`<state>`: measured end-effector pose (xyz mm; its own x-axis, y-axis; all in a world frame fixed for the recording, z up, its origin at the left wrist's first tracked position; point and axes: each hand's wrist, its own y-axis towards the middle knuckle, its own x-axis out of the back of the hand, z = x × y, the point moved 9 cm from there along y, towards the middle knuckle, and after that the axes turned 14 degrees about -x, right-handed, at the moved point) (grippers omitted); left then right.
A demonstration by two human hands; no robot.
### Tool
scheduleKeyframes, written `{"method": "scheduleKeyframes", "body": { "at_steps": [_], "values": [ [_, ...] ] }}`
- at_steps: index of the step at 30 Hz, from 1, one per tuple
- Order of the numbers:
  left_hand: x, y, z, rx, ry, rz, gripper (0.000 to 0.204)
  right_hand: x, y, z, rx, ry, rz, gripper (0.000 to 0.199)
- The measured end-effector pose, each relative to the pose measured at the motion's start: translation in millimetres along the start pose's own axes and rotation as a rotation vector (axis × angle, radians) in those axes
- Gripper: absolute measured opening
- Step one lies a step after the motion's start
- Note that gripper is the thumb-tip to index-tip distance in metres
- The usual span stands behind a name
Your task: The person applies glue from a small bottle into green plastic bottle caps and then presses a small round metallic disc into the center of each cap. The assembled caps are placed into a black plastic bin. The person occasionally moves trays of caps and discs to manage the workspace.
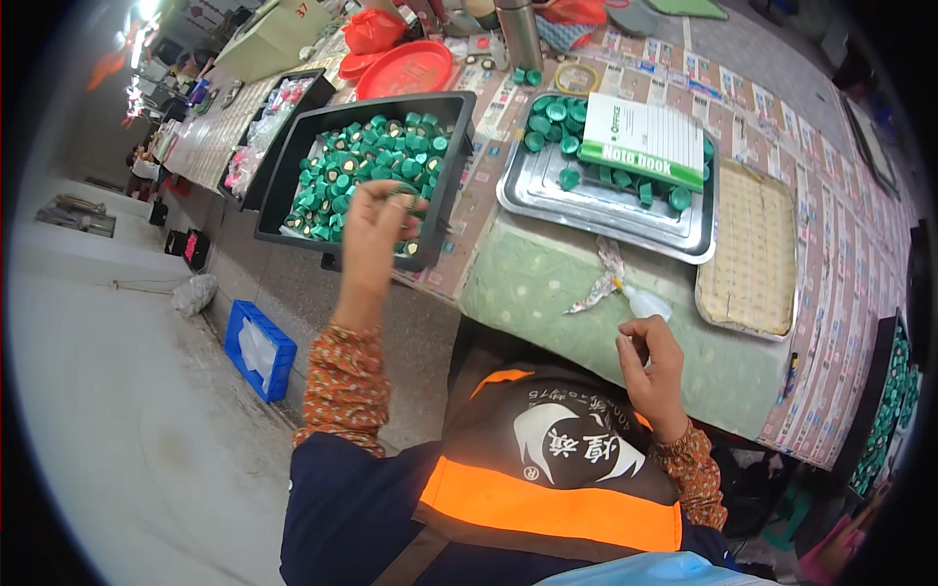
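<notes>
Left of centre in the frame, the left hand [369,234] is raised over the black plastic bin of green bottle caps [293,186], fingers pinched on what looks like one cap; a loose pinch could drop it outside the bin. Lower right, the right hand [653,366] hovers by the small white squeeze bottle [645,301] on the green mat [547,283], fingers curled together, contents unclear; a careless nudge might tip it.

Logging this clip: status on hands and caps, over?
Left hand raised over black bin of green caps, pinching something small. Right hand beside small white bottle, fingers curled. Nothing in the way.
</notes>
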<state>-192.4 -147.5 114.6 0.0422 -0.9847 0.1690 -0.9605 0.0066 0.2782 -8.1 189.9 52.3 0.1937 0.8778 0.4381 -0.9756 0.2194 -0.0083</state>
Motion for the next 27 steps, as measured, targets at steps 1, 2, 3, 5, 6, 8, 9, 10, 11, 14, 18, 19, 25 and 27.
{"method": "scheduleKeyframes", "body": {
  "at_steps": [1,2,3,5,6,8,9,10,11,14,18,19,25,27],
  "values": [
    [26.7,14.1,14.3,-0.03,0.072,-0.007,0.018,7.3,0.4,6.5,0.078,-0.095,-0.056,0.017],
    [46.1,24.4,23.4,-0.028,0.231,0.007,0.021,9.8,2.3,6.1,0.11,-0.217,-0.078,0.028],
    [57.6,31.2,30.2,-0.024,0.391,0.021,0.025,10.6,5.9,14.7,0.156,-0.331,-0.117,0.032],
    [59.2,29.0,18.9,-0.288,0.844,-0.019,0.029,11.6,14.4,33.8,0.238,-0.564,-0.211,0.039],
    [55.6,23.2,8.9,-0.425,1.071,-0.045,0.031,6.3,20.4,20.2,0.16,-0.574,-0.151,0.048],
    [30.8,13.5,-2.2,-0.489,0.956,0.031,0.032,2.4,25.6,14.9,0.168,-0.658,-0.118,0.049],
    [19.1,7.6,-8.0,-0.517,0.901,0.07,0.033,-0.3,27.8,12.6,0.171,-0.699,-0.097,0.049],
    [14.8,0.0,-12.7,-0.539,0.96,0.097,0.03,-6.3,28.6,11.9,0.177,-0.719,-0.073,0.05],
    [7.3,-5.9,-14.4,-0.563,0.955,0.106,0.029,-8.4,29.2,9.6,0.189,-0.75,-0.073,0.05],
    [-7.6,-18.3,-18.4,-0.65,0.973,0.113,0.025,-13.8,32.2,1.2,0.204,-0.827,-0.061,0.051],
    [-4.3,-25.4,-11.8,-0.602,0.88,0.084,0.02,-9.0,37.8,-17.2,0.148,-0.862,0.01,0.05],
    [-3.8,-27.0,-11.2,-0.608,0.872,0.076,0.02,-7.5,39.4,-20.8,0.132,-0.856,0.035,0.05],
    [-8.6,-33.3,-2.2,-0.684,0.803,0.055,0.018,24.2,54.1,1.8,-0.028,-0.287,0.21,0.039],
    [-7.2,-33.5,1.2,-0.687,0.782,0.046,0.019,38.7,74.6,26.2,-0.006,-0.223,0.17,0.036]
  ]
}}
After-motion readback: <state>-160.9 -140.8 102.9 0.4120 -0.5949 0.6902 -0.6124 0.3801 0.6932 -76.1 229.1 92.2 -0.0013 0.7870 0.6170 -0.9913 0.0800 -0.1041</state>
